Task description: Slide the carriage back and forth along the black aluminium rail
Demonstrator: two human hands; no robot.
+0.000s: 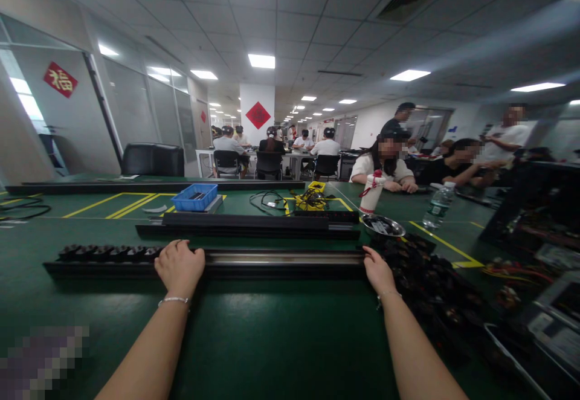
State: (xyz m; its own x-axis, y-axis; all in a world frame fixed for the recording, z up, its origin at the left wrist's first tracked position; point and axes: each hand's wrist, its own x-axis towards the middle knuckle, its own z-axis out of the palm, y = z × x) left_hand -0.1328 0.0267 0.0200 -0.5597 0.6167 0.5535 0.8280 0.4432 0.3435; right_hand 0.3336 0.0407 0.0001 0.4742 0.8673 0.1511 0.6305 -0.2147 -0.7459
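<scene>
A long black rail (pixel 290 272) with a shiny metal strip along its channel lies across the green table in front of me. Several small black parts (pixel 111 254) sit in a row on its left part. My left hand (pixel 180 267) is closed over the rail, right beside the last of these parts; its fingertips are partly hidden. At the rail's right end, my right hand (pixel 379 272) has its fingers closed on the edge. Whether a small part is also in those fingers cannot be made out.
Another black rail (pixel 244 226) lies behind, near a blue bin (pixel 196 197) and a yellow tray (pixel 312 199) with cables. To the right are a metal bowl (pixel 384 227), a heap of black parts (pixel 437 291), a bottle (pixel 438 206) and a white cup (pixel 372 193). People sit beyond.
</scene>
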